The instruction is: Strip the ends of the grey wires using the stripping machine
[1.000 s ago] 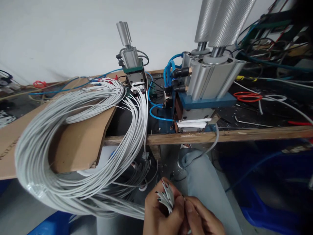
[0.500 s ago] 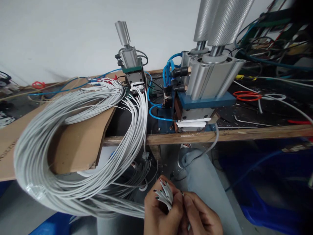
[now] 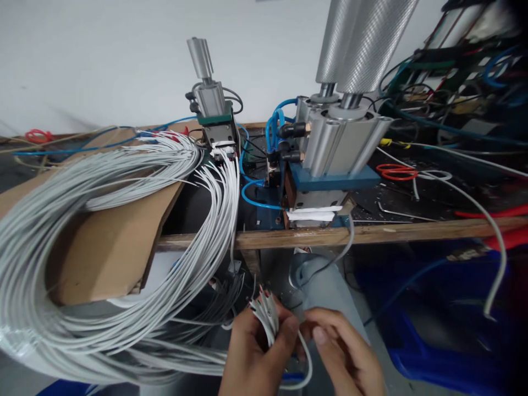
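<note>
My left hand (image 3: 262,352) is closed around a small bunch of white cables (image 3: 266,316) at the bottom centre. Their tips point up, with short red and dark wire ends showing. One white cable bends out past my left thumb and loops down between the hands. Just to the right is my right hand (image 3: 344,355), its fingers curved and the thumb apart, with nothing visible between them. A big coil of white cables (image 3: 28,231) fills the left side, lying partly on cardboard (image 3: 99,258) and hanging over the bench edge.
Two pneumatic presses stand on the bench: a small one (image 3: 212,102) and a large one (image 3: 334,143) with knurled cylinders. The bench's wooden edge (image 3: 289,237) runs across the view. Blue air hoses, a red coiled hose (image 3: 398,171) and a blue bin (image 3: 429,346) are around.
My right hand has moved away from the left hand, and its fingers have parted. A cable loop now shows between the hands. The view has shifted slightly to the right.
</note>
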`<state>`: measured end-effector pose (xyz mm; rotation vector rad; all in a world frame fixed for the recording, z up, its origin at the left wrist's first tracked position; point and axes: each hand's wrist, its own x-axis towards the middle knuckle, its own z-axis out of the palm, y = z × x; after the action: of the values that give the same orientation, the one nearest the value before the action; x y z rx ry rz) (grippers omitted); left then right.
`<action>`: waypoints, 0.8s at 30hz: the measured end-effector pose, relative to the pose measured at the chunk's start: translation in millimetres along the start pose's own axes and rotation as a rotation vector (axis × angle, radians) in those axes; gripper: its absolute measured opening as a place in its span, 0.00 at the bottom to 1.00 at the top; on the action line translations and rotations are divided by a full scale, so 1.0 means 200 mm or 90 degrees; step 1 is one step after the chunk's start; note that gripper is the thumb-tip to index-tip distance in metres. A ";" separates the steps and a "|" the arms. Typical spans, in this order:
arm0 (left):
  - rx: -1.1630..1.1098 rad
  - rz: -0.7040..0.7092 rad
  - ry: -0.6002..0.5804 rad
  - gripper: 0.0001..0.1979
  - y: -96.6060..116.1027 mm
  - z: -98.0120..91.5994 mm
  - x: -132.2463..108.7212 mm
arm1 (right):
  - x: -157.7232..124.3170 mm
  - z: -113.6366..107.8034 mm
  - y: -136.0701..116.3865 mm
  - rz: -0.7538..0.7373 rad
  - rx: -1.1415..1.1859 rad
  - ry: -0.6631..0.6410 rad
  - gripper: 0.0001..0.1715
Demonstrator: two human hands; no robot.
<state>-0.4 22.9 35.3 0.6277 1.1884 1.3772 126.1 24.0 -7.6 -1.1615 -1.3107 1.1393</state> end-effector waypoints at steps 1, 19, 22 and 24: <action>-0.002 -0.009 0.007 0.21 0.01 0.00 0.01 | 0.03 -0.04 -0.01 -0.084 -0.030 -0.039 0.08; -0.075 0.272 0.147 0.08 0.44 0.15 -0.02 | 0.53 -0.01 -0.14 -0.382 -0.132 0.159 0.16; -0.068 0.263 0.145 0.07 0.43 0.16 -0.02 | 0.56 0.00 -0.14 -0.385 -0.146 0.155 0.14; -0.062 0.263 0.146 0.06 0.43 0.16 -0.01 | 0.57 0.00 -0.14 -0.391 -0.159 0.157 0.14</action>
<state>-5.5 44.0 124.3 0.6843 1.2053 1.8853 121.4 135.4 30.9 -0.9343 -1.4960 0.3845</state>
